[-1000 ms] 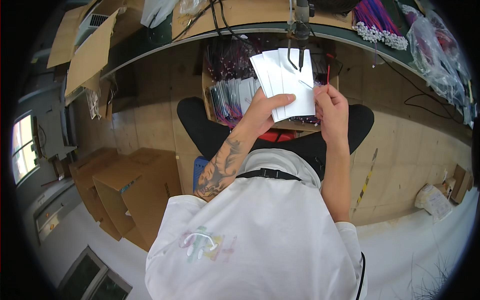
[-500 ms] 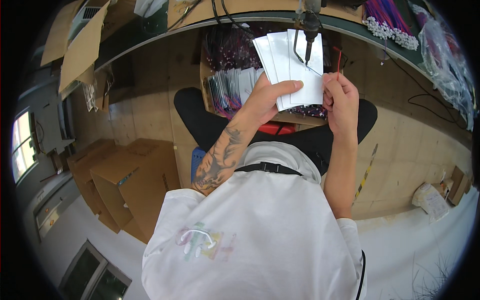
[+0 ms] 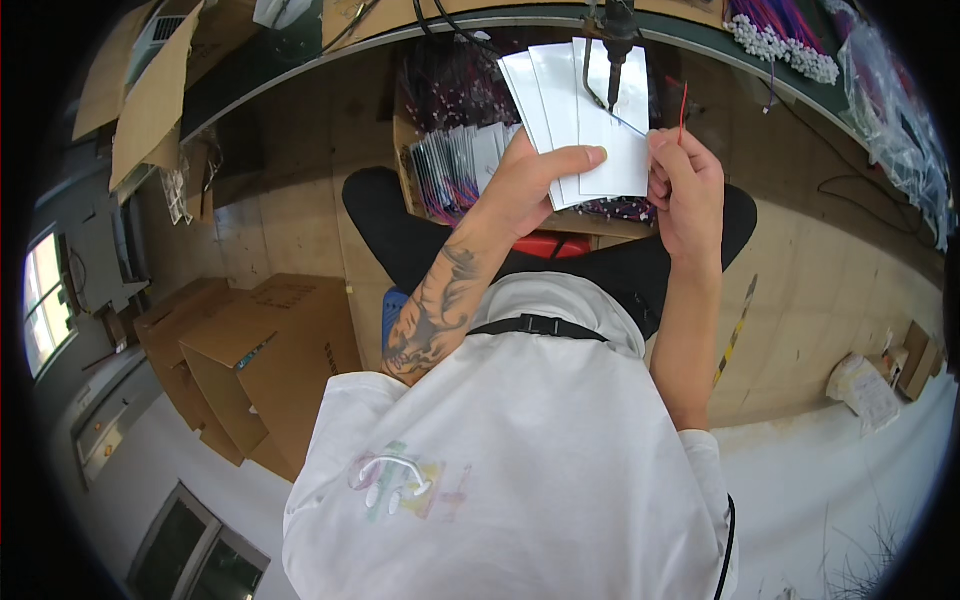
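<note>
Person seated, white T-shirt (image 3: 520, 440) nearest, black belt (image 3: 535, 325) at the waist, dark trousers (image 3: 385, 215), knees apart. Left hand (image 3: 530, 185) gripping a fan of white cards (image 3: 612, 150), thumb flat on top, fingers wrapped underneath; cards overlap, held in front of the lap. Right hand (image 3: 688, 185) pinched narrow at the cards' right edge, thumb and forefinger on a thin blue wire (image 3: 632, 126); a red wire (image 3: 683, 108) sticks up from the same hand. Blue wire slants over the top card to the tip of a dark metal tool (image 3: 617, 65) pointing down; can't tell from here if they touch.

Below the cards, between the knees: a carton (image 3: 592, 228) with upright pale flat pieces (image 3: 450, 160) and wires. Farther off, the green bench (image 3: 235, 88), wire bundle with white connectors (image 3: 780, 45) on it, clear plastic bag (image 3: 880, 110) at right. Brown boxes (image 3: 290, 335) on the left floor.
</note>
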A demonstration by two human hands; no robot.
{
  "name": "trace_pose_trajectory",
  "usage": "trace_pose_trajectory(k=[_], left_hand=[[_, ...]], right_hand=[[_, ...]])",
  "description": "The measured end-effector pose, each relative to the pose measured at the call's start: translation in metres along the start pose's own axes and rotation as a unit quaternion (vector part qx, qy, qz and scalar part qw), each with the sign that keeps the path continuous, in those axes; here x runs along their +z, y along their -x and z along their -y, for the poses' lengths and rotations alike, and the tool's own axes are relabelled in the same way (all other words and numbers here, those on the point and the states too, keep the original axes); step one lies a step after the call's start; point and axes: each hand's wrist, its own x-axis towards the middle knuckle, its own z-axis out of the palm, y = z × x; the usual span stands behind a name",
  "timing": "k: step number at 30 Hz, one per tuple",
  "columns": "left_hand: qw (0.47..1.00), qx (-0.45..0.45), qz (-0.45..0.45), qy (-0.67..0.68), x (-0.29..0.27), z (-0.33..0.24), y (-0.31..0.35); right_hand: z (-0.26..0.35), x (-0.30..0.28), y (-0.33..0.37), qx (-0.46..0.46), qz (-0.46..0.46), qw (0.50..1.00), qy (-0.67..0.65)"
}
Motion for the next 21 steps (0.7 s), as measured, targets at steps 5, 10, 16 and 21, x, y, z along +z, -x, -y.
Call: trace_pose_trajectory(k=[5, 10, 16, 21], left_hand=[[1.0, 0.002, -0.006, 0.004, -0.001, 0.002, 0.002], [1.0, -0.01, -0.011, 0.005, -0.002, 0.003, 0.002], [1.0, -0.012, -0.007, 0.001, -0.004, 0.004, 0.003], [1.0, -0.008, 0.0, -0.002, -0.009, 0.009, 0.004]], right_hand=[[-0.002, 0.003, 0.002, 0.001, -0.003, 1.0, -0.006], [-0.006, 0.001, 0.002, 0.0, -0.006, 1.0, -0.006], [-0.009, 0.0, 0.002, 0.002, -0.009, 1.0, -0.002], [-0.007, -0.001, 0.003, 0.026, 0.012, 0.997, -0.074]])
